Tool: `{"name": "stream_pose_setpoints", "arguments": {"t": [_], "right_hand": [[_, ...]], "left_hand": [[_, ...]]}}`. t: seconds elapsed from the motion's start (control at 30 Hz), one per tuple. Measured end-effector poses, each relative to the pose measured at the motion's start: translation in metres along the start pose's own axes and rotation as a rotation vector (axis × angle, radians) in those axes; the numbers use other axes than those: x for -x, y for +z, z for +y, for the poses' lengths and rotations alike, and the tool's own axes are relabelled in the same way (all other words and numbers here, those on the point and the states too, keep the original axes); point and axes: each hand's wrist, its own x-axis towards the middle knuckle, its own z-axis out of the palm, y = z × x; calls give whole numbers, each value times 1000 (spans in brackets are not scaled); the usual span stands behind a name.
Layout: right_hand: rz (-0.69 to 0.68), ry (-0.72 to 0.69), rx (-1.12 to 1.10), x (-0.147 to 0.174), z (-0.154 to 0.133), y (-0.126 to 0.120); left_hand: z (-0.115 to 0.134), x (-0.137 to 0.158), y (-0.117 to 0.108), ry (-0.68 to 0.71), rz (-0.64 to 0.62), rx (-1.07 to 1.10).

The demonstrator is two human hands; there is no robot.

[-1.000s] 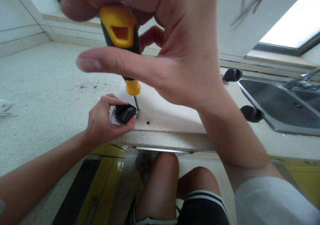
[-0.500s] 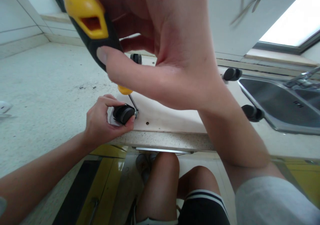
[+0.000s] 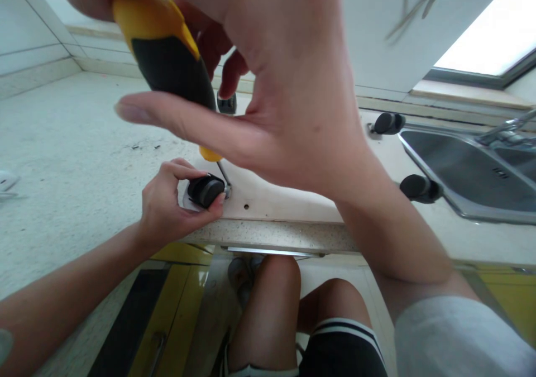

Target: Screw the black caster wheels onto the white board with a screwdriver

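Note:
A black caster wheel (image 3: 206,191) is pinched between the thumb and fingers of my left hand (image 3: 161,206). It sits at the near left corner of a white board (image 3: 288,199) lying on the counter. High in the view, close to the camera, my right hand (image 3: 293,103) has its fingers curled round the yellow and black handle of a screwdriver (image 3: 171,67). Its thumb stretches out along the near side of the handle. The thin shaft slants down to the metal mount beside the caster; the exact contact of the tip is too small to tell.
Other black casters stand at the board's far left (image 3: 226,103), far right (image 3: 389,123) and near right (image 3: 420,189). A steel sink (image 3: 456,167) with a faucet (image 3: 506,134) lies to the right. The counter's front edge (image 3: 288,235) runs above my knees.
My right hand has shifted its hold: the thumb now reaches out past the handle, and the handle has turned, its slot no longer facing me. My left hand stays on the caster.

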Motion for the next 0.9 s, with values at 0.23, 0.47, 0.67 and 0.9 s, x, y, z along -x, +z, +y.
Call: {"name": "stream_pose_setpoints", "arguments": {"t": [0.23,0.47,0.67,0.9], "right_hand": [[-14,288,-17,-2,-21,-2],[184,189,-112,8,-3,8],[131,238,32,12,-16,-3],[151,347,4,-1,-14,1]], "left_hand": [[-1,-2,0,91,31,59],[-5,1,0,29,-15,82],[-9,3,2,34,10,96],[-11,1,5,106,54,70]]}}
